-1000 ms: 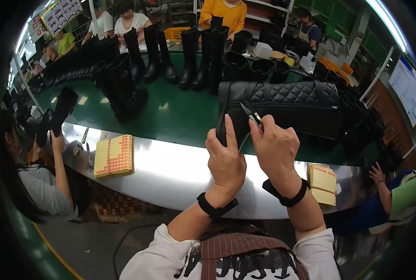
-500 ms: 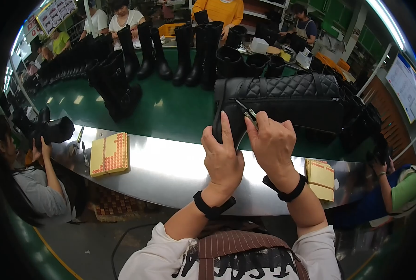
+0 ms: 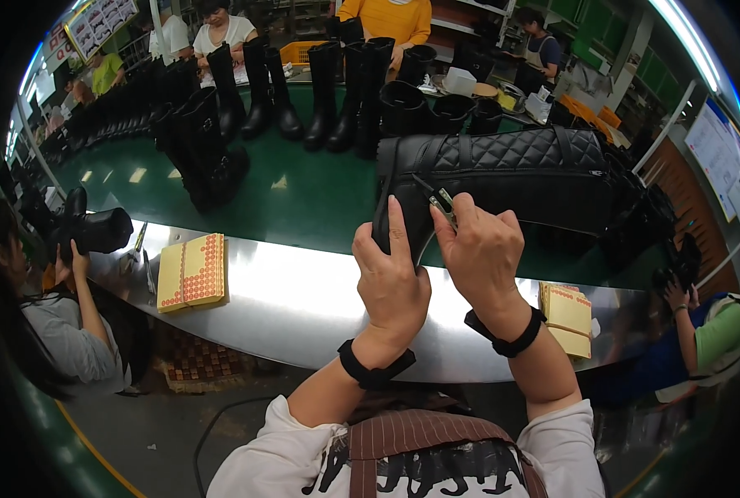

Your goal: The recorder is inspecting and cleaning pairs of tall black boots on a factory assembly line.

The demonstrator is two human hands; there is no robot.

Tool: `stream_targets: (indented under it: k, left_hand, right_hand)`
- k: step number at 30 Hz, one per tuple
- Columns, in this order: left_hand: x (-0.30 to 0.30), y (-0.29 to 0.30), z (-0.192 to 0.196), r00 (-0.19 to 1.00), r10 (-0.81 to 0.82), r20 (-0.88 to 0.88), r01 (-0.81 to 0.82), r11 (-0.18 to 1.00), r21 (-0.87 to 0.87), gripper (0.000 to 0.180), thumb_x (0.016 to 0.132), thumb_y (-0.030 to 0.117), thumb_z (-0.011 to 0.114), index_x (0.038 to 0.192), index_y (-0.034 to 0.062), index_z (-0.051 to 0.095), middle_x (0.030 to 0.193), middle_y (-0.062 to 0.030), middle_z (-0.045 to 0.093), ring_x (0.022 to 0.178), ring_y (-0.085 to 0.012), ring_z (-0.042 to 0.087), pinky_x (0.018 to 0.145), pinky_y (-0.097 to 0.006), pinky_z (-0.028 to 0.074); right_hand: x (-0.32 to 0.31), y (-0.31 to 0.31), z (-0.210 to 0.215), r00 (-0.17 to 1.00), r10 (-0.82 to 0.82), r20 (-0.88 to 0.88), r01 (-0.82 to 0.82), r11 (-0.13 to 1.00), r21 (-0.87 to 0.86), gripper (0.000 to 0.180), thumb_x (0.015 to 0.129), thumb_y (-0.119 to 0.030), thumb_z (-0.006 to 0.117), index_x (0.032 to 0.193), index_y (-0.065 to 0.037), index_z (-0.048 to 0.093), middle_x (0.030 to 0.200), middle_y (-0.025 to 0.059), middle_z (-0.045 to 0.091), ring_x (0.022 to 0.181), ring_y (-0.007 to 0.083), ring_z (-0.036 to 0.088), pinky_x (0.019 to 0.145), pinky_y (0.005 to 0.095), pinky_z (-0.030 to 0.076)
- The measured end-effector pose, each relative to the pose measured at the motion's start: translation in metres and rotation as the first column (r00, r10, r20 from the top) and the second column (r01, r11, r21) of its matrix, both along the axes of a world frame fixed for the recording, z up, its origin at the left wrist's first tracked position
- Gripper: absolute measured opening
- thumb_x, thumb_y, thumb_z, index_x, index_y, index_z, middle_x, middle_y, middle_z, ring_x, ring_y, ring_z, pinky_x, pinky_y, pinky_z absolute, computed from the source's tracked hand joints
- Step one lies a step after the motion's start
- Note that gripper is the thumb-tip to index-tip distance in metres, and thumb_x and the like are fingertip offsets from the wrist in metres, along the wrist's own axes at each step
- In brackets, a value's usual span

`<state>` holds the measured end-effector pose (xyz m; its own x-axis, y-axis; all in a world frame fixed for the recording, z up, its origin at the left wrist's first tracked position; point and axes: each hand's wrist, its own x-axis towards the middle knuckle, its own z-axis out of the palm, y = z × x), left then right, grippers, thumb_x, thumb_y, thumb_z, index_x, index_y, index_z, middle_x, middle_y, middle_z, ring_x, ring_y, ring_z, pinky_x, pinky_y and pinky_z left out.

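Tall black boot (image 3: 503, 187), quilted shaft with side zip: lies on its side over the green-topped, metal-edged bench (image 3: 303, 286), ahead of the wearer; whether the shaft rests on the surface cannot be told. Long axis of the shaft runs left to right, top end to the right; foot at the left end, toe toward the wearer. Against the frame of a second ago, the thread snips (image 3: 445, 197) lie flatter, their tip slightly nearer the left index finger; the co-worker (image 3: 67, 319) at far left now has a black boot (image 3: 100, 231) tipped level, formerly upright. Left hand (image 3: 393, 286): grip closed round the foot of the quilted boot, index finger extended along it. Right hand (image 3: 482, 245): narrow grip, thumb and fingers pinching the thread snips, blade directed up and left across the boot. Also on the bench: two bundles of yellow cards, left (image 3: 191, 274) and right (image 3: 567, 319).
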<state>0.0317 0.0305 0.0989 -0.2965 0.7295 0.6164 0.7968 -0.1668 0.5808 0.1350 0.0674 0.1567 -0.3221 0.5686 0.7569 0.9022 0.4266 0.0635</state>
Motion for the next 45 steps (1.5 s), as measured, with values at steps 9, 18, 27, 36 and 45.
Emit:
stream_targets:
  k: [9, 18, 27, 36, 45]
  left_hand:
    - [0.000, -0.001, -0.003, 0.999, -0.014, 0.035, 0.012, 0.999, 0.036, 0.096, 0.058, -0.007, 0.068, 0.146, 0.0077, 0.034, 0.118, -0.0232, 0.040, 0.106, -0.0386, 0.051, 0.081, -0.041, 0.052]
    - [-0.002, -0.002, -0.003, 1.000, 0.019, 0.014, -0.020, 0.997, 0.076, 0.094, 0.060, -0.008, 0.068, 0.146, 0.0094, 0.035, 0.117, -0.0222, 0.040, 0.106, -0.0378, 0.051, 0.080, -0.041, 0.052]
    - [-0.004, -0.003, -0.005, 0.996, 0.061, -0.071, -0.057, 0.996, 0.062, 0.092, 0.060, -0.010, 0.066, 0.145, 0.0116, 0.039, 0.118, -0.0199, 0.040, 0.107, -0.0370, 0.050, 0.079, -0.040, 0.054]
    - [-0.009, -0.001, -0.003, 0.982, 0.107, -0.155, -0.088, 0.988, 0.126, 0.092, 0.059, -0.012, 0.065, 0.144, 0.0117, 0.040, 0.116, -0.0194, 0.041, 0.106, -0.0365, 0.050, 0.077, -0.039, 0.055]
    - [-0.009, -0.004, -0.003, 0.993, 0.059, -0.100, -0.048, 0.993, 0.109, 0.093, 0.059, -0.012, 0.065, 0.145, 0.0131, 0.040, 0.116, -0.0185, 0.041, 0.106, -0.0361, 0.051, 0.077, -0.039, 0.055]
  right_hand:
    - [-0.001, -0.002, 0.004, 1.000, -0.004, 0.026, 0.005, 1.000, -0.011, 0.026, 0.087, -0.027, 0.066, 0.073, -0.012, 0.051, 0.053, 0.0009, 0.054, 0.047, 0.0187, 0.056, 0.055, 0.0313, 0.035]
    - [0.001, 0.000, 0.001, 0.990, 0.131, -0.058, -0.127, 0.990, 0.058, 0.026, 0.087, -0.022, 0.066, 0.070, -0.011, 0.051, 0.050, 0.0006, 0.052, 0.044, 0.0186, 0.052, 0.053, 0.0314, 0.034]
    - [0.005, 0.003, -0.009, 0.963, 0.178, -0.201, -0.173, 0.984, 0.043, 0.029, 0.088, -0.021, 0.066, 0.066, -0.009, 0.051, 0.048, 0.0033, 0.051, 0.039, 0.0211, 0.045, 0.051, 0.0316, 0.033]
    - [0.005, 0.002, -0.008, 0.824, 0.129, -0.552, -0.269, 0.946, -0.180, 0.030, 0.091, -0.024, 0.065, 0.070, -0.007, 0.055, 0.049, 0.0058, 0.049, 0.041, 0.0231, 0.047, 0.046, 0.0324, 0.038]
    - [0.008, -0.007, -0.001, 0.977, 0.080, -0.196, -0.093, 0.994, -0.056, 0.030, 0.088, -0.028, 0.067, 0.069, -0.010, 0.052, 0.050, 0.0021, 0.055, 0.039, 0.0198, 0.047, 0.050, 0.0311, 0.036]
